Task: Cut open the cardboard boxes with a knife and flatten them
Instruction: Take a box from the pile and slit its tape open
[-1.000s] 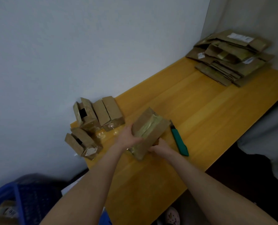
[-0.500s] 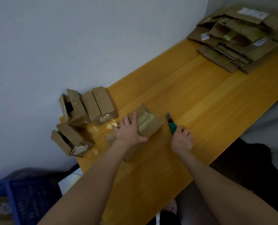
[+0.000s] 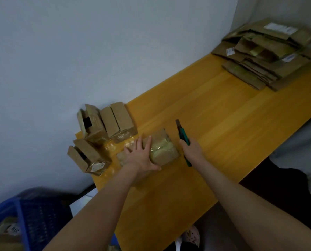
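Cardboard box (image 3: 162, 151) under left hand (image 3: 140, 156) (knife (image 3: 182, 135) gripped).

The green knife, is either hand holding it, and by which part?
The right hand grips the green knife around the middle of its handle, blade end pointing away. The left hand holds nothing; it lies flat on the taped box.

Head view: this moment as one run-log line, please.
left hand: presses taped brown cardboard box | right hand: grips green utility knife

No legible text anywhere.
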Demonstrator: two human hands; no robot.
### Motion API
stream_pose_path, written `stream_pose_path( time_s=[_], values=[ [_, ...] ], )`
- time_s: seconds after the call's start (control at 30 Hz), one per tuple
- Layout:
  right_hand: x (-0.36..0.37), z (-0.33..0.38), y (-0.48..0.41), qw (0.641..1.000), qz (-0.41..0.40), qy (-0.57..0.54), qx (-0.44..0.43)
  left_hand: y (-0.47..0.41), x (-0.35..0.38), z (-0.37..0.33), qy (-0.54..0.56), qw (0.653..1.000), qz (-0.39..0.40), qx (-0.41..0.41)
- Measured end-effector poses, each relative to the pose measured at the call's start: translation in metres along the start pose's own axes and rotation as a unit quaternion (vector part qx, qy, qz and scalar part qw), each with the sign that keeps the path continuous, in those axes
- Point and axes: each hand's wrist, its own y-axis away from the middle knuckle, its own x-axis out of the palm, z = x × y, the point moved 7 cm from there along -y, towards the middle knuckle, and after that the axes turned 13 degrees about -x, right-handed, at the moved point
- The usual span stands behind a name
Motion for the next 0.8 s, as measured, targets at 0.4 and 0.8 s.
stream_pose_path(
  time_s=[0.4, 0.8],
  values=[
    [0.010, -0.006, 0.025, 0.999, 0.035, -0.004, 0.030, 0.000, -0.002, -0.006, -0.078, 0.995, -0.008, 0.058],
    [-0.020, 0.000, 0.039, 0.970, 0.095, 0.219, -0.049, -0.019, -0.010, 0.002, -0.021, 0.999, 0.025, 0.012]
  ],
)
